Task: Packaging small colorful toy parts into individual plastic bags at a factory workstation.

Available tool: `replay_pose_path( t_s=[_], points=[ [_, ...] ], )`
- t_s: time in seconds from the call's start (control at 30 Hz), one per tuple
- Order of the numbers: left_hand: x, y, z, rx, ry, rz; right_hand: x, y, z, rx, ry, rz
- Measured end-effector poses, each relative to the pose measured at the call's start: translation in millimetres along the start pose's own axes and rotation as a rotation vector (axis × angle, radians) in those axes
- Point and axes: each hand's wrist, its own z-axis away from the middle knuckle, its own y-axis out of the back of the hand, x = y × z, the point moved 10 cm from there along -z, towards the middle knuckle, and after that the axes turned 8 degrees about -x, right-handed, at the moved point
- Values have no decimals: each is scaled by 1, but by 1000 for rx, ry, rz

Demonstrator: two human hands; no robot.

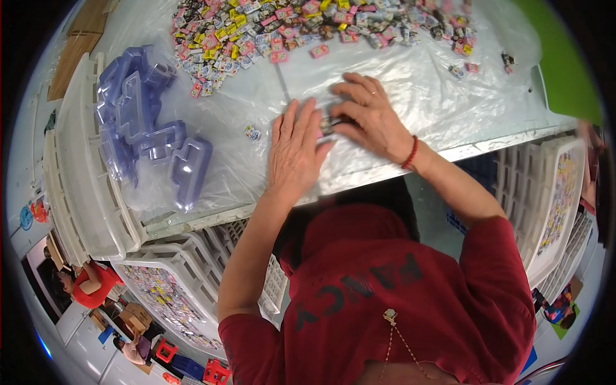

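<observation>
My left hand lies flat near the table's front edge, its fingers stretched out side by side. My right hand, with a red beaded bracelet at the wrist, curls its fingers over small printed blocks between the two hands. The fingers cover part of these blocks, so how many there are cannot be seen. One loose block rests left of my left hand. Farther back spreads a big heap of small blocks in pink, yellow, white and black.
Clear bluish plastic trays are piled at the left on the plastic-covered table. White crates filled with similar blocks stand below left, and another crate at right. A green surface borders the table. Other people appear at lower left.
</observation>
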Motion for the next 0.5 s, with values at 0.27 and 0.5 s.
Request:
replay_pose_path(
  t_s=[0.27,0.5],
  points=[
    [-1,4,0,11,10,119,-3,2,3,27,32,-26],
    [-9,5,-1,50,44,254,-1,-1,3,2,33,-31]
  ],
)
